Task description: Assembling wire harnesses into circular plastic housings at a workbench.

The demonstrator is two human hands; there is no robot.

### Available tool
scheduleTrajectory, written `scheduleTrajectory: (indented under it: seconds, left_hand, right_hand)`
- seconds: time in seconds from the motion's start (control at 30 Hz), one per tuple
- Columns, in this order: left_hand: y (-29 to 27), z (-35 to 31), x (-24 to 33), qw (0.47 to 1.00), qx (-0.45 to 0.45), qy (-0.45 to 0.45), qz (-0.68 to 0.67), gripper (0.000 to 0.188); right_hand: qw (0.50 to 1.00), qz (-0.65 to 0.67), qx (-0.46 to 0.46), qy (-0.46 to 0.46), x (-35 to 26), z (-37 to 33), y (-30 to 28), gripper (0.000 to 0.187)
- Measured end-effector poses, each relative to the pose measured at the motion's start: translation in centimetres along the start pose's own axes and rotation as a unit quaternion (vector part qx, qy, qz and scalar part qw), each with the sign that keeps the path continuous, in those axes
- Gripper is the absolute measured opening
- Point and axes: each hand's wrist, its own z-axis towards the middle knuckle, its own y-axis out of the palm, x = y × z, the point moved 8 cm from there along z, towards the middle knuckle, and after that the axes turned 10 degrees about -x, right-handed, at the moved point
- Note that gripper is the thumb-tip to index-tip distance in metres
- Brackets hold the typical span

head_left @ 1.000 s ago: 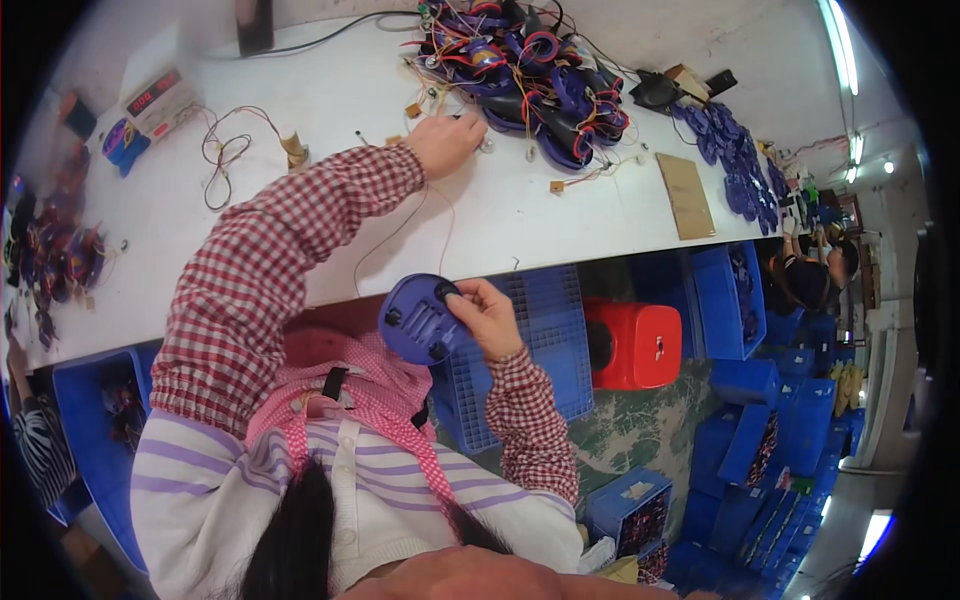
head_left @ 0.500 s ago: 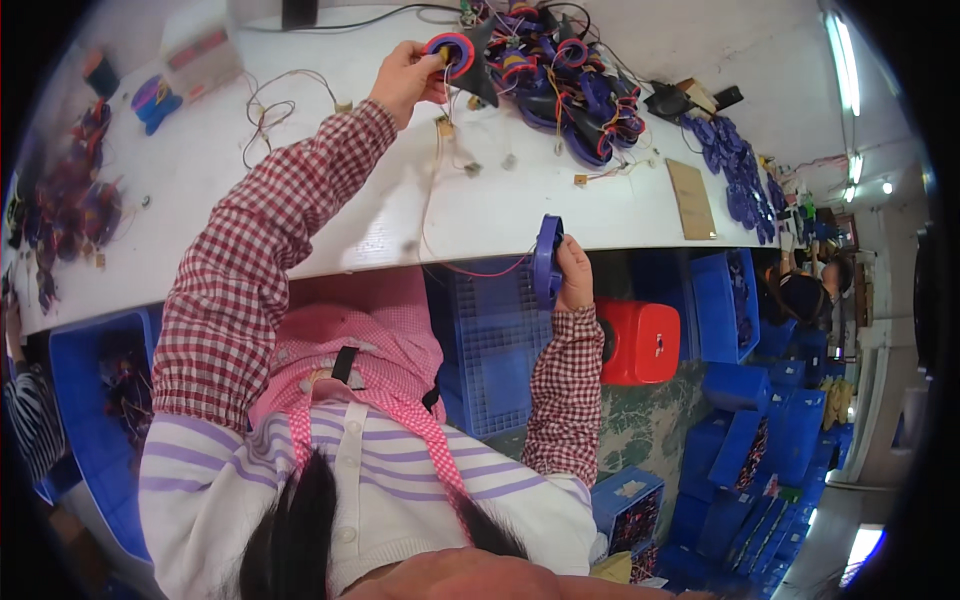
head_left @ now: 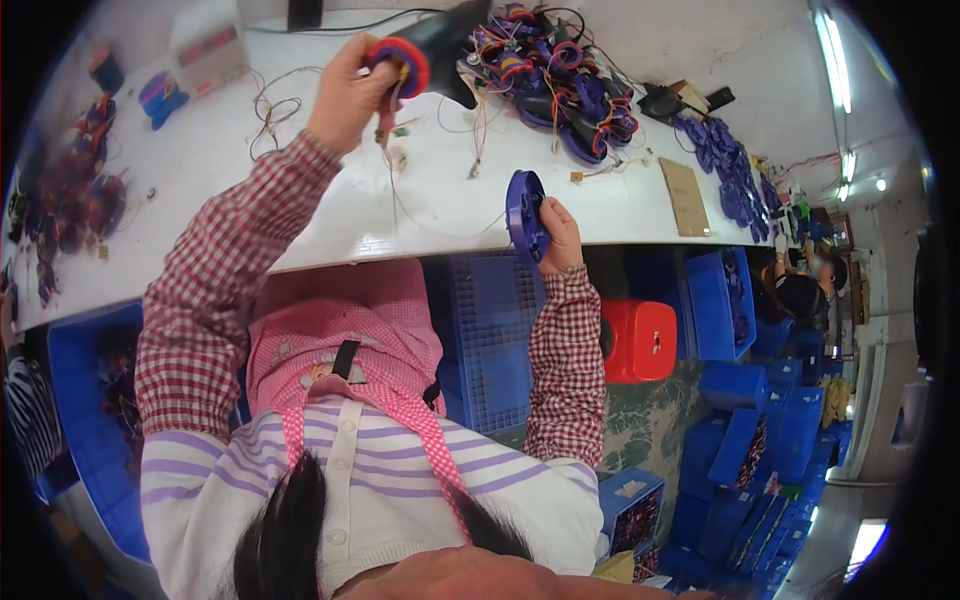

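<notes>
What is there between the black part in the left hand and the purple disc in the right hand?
In the head view, thin wires and white tabletop show between the black part and purple disc.

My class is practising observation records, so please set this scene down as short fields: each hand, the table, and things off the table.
Left hand: holds a black part with a red ring
Right hand: holds a round purple part
Table: white; bears a wired heap, a brown board, purple pieces
Off the table: red box, blue crates
</notes>
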Motion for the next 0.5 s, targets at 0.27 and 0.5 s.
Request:
scheduleTrajectory:
  seconds: [0.27, 0.5]
  left_hand:
    - [-12.9, -7.1, 13.0, 0.979, 0.040, 0.082, 0.183, 0.027]
    - [-15.9, -12.9, 9.1, 0.555, -0.049, 0.138, 0.819, 0.025]
  right_hand:
    - [0.988, -0.126, -0.084, 0.040, -1.4, 1.7, 10.6, 0.018]
    - [0.945, -0.248, -0.184, 0.108, 5.0, 6.4, 16.9, 0.016]
